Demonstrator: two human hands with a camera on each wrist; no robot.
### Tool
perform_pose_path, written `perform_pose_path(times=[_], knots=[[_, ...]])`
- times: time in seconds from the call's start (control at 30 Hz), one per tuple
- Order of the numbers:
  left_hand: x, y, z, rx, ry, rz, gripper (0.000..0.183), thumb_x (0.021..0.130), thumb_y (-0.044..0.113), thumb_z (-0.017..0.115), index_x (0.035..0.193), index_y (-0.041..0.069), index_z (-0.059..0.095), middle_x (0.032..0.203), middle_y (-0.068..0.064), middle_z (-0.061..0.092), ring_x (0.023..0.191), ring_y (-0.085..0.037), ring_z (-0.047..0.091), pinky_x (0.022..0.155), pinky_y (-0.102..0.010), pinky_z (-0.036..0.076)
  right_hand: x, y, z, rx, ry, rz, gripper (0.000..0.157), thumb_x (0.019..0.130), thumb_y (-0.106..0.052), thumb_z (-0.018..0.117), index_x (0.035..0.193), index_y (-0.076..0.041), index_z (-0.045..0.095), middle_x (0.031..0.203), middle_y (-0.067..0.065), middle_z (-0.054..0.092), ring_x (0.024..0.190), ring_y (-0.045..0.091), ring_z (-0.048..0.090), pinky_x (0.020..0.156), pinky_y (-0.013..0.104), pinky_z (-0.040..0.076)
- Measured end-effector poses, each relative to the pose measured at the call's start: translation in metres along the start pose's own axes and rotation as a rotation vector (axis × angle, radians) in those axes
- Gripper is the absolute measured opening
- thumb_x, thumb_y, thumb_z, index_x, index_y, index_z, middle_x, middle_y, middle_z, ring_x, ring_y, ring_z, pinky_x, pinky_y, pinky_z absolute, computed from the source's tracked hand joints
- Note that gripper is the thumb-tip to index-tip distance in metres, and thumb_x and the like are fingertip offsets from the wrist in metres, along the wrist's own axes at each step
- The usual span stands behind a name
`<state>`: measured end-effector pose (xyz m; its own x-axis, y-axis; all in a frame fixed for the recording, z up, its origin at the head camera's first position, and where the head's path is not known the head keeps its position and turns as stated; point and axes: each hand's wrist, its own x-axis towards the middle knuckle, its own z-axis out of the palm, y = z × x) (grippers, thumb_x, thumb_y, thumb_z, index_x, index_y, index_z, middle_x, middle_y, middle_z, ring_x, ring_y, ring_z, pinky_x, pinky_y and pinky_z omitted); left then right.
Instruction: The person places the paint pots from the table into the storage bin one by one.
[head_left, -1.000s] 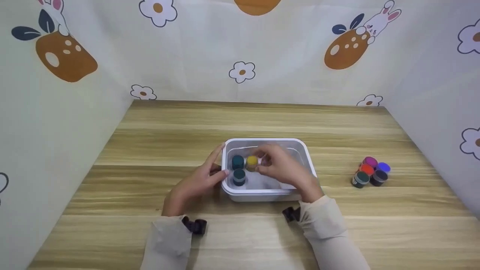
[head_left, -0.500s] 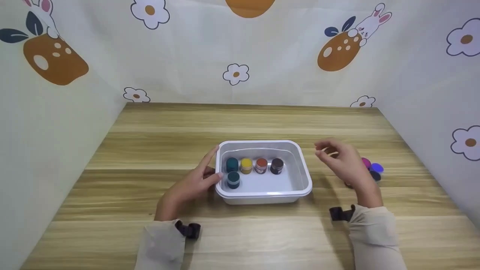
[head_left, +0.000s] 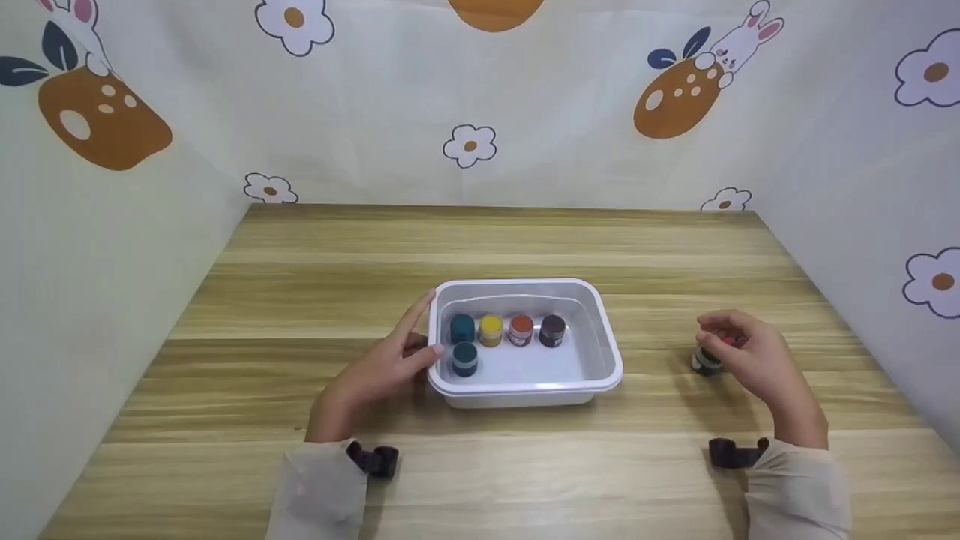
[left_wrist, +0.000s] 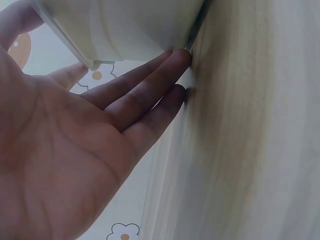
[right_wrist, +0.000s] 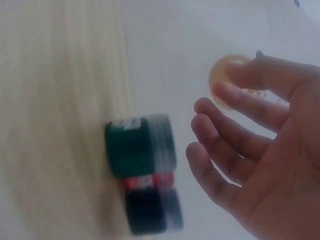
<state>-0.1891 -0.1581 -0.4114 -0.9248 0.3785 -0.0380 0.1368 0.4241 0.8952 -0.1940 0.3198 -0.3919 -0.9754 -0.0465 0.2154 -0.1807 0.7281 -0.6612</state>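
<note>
Green jar (right_wrist: 132,147) stands on the table (head_left: 645,465), right of the white box (head_left: 525,388), near the right hand (head_left: 761,364), whose loosely bent fingers hold nothing, while the left hand (head_left: 379,369), fingers extended, touches the box, apparently to steady it.
</note>
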Motion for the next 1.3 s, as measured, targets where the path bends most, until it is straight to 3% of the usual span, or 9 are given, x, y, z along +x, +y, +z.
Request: perform_pose_path(times=[0.23,0.43,0.77,1.0,1.3], knots=[[0.000,-0.001,0.001,-0.008,0.001,-0.021,0.078,0.100,0.032,0.057,0.160,0.028,0.008,0.151,-0.019,0.041,0.130,-0.034,0.051,0.106,-0.055,0.042,-0.006,0.014,-0.003,0.053,-0.021,0.008,0.028,0.092,-0.010,0.070,0.113,0.009,0.065,0.104,0.020,0.069,0.079,-0.004,0.058,0.069,0.012,0.047],[0.000,-0.002,0.000,0.003,0.003,-0.002,0.077,0.100,0.030,0.056,0.160,0.028,0.008,0.146,-0.021,0.045,0.127,-0.033,0.053,0.105,-0.054,0.044,-0.012,0.018,-0.005,0.001,-0.057,0.044,0.031,0.090,-0.012,0.073,0.114,0.005,0.066,0.112,0.021,0.066,0.084,-0.004,0.056,0.073,0.011,0.046],[0.001,-0.001,0.001,0.010,-0.001,0.003,0.078,0.100,0.030,0.055,0.160,0.028,0.006,0.148,-0.020,0.043,0.127,-0.033,0.054,0.106,-0.053,0.043,-0.013,0.019,-0.004,-0.065,-0.090,0.056,0.034,0.086,-0.007,0.075,0.117,0.004,0.065,0.110,0.021,0.064,0.094,0.020,0.058,0.075,0.014,0.045],[0.002,-0.001,0.000,0.019,-0.006,-0.018,0.077,0.100,0.033,0.054,0.160,0.031,0.006,0.154,-0.018,0.036,0.131,-0.034,0.050,0.107,-0.055,0.040,-0.013,0.019,-0.004,-0.046,-0.097,0.047,0.033,0.085,-0.001,0.075,0.115,0.006,0.065,0.107,0.021,0.064,0.090,0.018,0.056,0.074,0.014,0.045],[0.001,0.000,0.001,0.025,-0.005,-0.028,0.076,0.101,0.030,0.054,0.160,0.033,0.006,0.156,-0.017,0.035,0.131,-0.035,0.049,0.108,-0.057,0.038,-0.013,0.020,-0.004,-0.047,-0.120,0.055,0.035,0.086,-0.002,0.074,0.119,0.005,0.064,0.112,0.024,0.065,0.099,0.023,0.059,0.077,0.012,0.045]])
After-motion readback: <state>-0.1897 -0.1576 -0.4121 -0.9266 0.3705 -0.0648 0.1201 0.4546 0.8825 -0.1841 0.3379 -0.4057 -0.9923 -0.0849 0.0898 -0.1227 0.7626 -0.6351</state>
